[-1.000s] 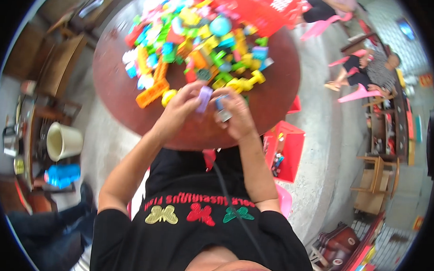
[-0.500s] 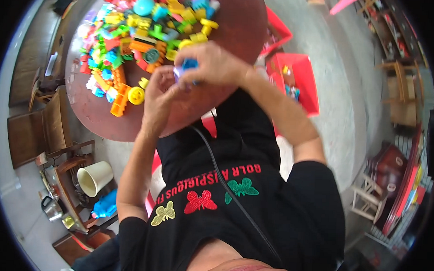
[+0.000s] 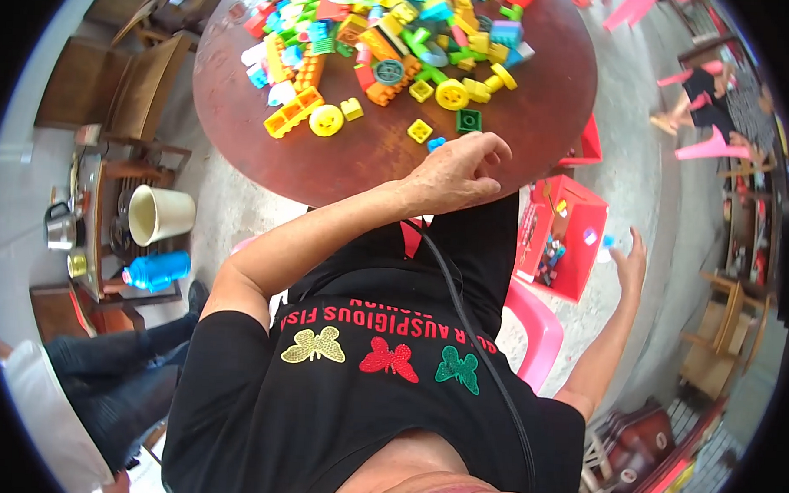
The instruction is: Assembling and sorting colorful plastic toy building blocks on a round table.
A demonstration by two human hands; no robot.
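My left hand (image 3: pixel 462 172) hovers at the table's near edge, palm down, its fingers loosely bent and apart with nothing visible in them. Just beyond it, a dark green block (image 3: pixel 469 120), a yellow block (image 3: pixel 419 131) and a small blue piece (image 3: pixel 435 144) lie on the round brown table (image 3: pixel 267 159). Out to the right, my right hand (image 3: pixel 630 262) has its fingers spread. A purple block (image 3: pixel 590 237) and a light-blue piece (image 3: pixel 607 242) appear beside it, near the red box (image 3: pixel 576 283); whether they are in mid-air I cannot tell.
A heap of colourful toy blocks (image 3: pixel 389 38) covers the table's far part. A pink chair (image 3: pixel 531 325) stands by my right side. Left are a cream bucket (image 3: pixel 163 216) and blue flask (image 3: pixel 157 271). A person's jeans-clad leg (image 3: pixel 117 358) shows at left; another person (image 3: pixel 708 101) is far right.
My hands, together on a purple and blue piece over the table before, have parted. The right has swung out beside the red box and opened; the left has moved right. The view has shifted.
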